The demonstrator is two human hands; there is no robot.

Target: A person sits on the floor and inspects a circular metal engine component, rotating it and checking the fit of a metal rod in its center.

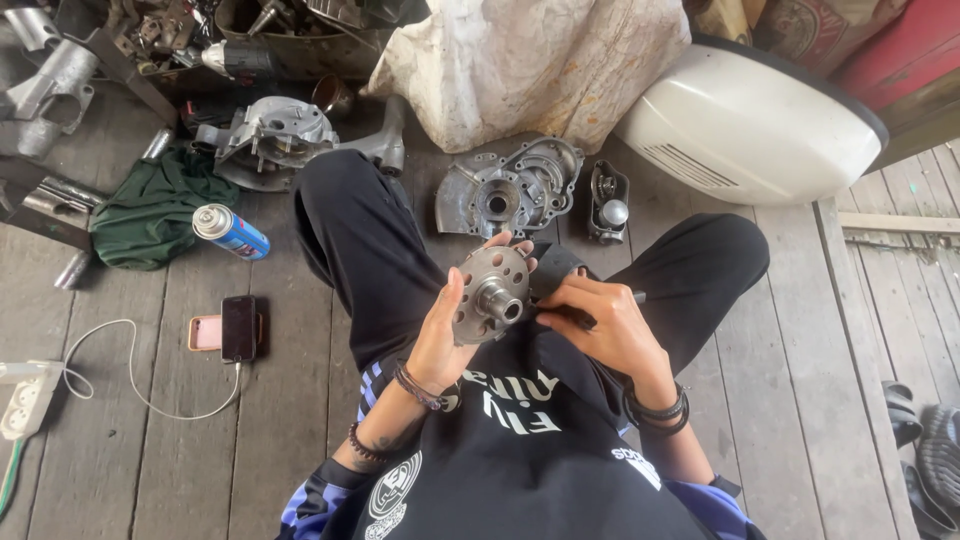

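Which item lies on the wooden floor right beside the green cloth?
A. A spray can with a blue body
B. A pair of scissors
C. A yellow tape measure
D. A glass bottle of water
A: the spray can, blue with a pale cap, lies on its side on the floor planks at the right edge of the green cloth; no scissors, bottle or tape measure shows there.

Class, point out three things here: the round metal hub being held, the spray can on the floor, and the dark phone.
round metal hub (492, 293), head view, central boss.
spray can (232, 232), head view, blue body.
dark phone (238, 328), head view, screen middle.
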